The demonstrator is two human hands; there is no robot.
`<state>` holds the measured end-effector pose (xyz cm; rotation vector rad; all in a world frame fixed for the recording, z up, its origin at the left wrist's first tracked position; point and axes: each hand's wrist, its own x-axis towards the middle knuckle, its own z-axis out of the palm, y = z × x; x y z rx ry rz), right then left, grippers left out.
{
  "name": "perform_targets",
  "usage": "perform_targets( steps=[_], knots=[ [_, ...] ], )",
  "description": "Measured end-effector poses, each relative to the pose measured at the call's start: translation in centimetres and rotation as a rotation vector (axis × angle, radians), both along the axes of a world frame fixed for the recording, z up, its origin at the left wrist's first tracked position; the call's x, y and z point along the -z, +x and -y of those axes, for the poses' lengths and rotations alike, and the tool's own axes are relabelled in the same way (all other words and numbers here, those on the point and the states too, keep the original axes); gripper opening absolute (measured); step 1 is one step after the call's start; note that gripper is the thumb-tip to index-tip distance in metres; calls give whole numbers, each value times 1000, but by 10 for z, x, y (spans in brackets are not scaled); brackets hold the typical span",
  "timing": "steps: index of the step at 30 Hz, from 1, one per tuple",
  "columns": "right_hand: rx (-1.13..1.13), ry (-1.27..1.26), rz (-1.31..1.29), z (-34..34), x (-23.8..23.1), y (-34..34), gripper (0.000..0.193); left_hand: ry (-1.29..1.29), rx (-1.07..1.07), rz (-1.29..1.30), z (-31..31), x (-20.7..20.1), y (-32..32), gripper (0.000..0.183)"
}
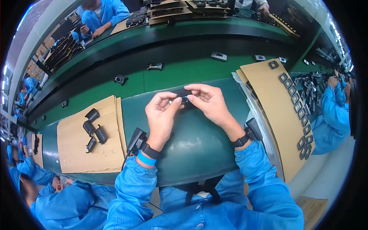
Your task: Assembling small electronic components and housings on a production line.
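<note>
Between both hands, above the dark green table [191, 142], I hold a small black plastic housing [183, 93]. My left hand [163, 111] pinches its left end between thumb and fingers. At the other end my right hand [209, 102] grips it the same way, with the thumb on the near side. A small pale or metallic part shows near the thumbs, too small to name. The fingers hide much of the housing. Each wrist wears a black strap with a black device, and a blue band circles the left wrist.
Several black plastic parts [100, 134] lie on cardboard sheets [76, 157] at left. On the right, cardboard [264, 96] carries rows of black frames [295, 97]. Units such as a grey one [219, 56] sit along the green belt [172, 74] beyond. Co-workers in blue sit nearby.
</note>
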<state>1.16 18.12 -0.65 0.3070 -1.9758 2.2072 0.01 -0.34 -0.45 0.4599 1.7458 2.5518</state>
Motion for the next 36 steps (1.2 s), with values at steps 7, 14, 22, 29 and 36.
perform_targets(
  steps=[7, 14, 22, 29, 36],
  knots=[
    [-36, -6, -4, 4, 0, 0, 31, 13, -11, 4, 4, 1, 2, 14],
    [100, 223, -190, -5, 3, 7, 27, -69, -2, 5, -15, -1, 6, 38],
    [457, 509, -411, -4, -36, 115, 32, -108, 43, 16, 5, 1, 7, 35],
    [1199, 1367, 179, -185, -62, 292, 35, -149, 1, 35, -7, -5, 6, 32],
    [970, 1597, 314, -161, -46, 317, 64, -182, -31, 4, -3, 2, 6, 32]
  ],
)
